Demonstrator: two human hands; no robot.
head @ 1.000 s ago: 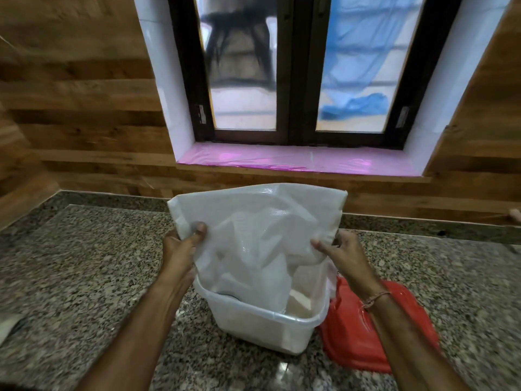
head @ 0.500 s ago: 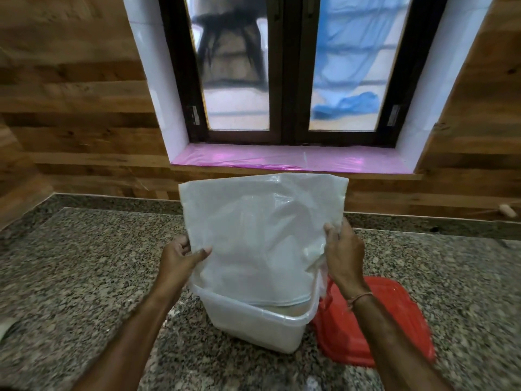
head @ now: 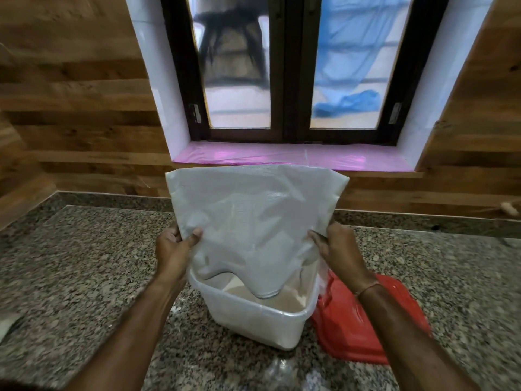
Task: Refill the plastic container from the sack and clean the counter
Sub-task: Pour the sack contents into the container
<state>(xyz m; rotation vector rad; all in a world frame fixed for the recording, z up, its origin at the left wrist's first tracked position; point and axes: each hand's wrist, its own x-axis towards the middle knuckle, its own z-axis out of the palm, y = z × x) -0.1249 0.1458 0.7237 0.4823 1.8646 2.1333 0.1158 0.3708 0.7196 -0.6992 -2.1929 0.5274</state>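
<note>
Hanging between both grips, the sack [head: 253,221] is pinched by left hand [head: 172,249] and right hand [head: 338,249] above the plastic container [head: 253,317].

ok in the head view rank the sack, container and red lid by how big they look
1. sack, clearly the largest.
2-3. container and red lid look about alike. The lid is partly hidden, so I won't rank those two.

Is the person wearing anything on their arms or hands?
No gloves and no sleeves in view: both forearms are bare. The left hand wears nothing that shows. The right hand has a thin thread bracelet at its wrist.
</note>
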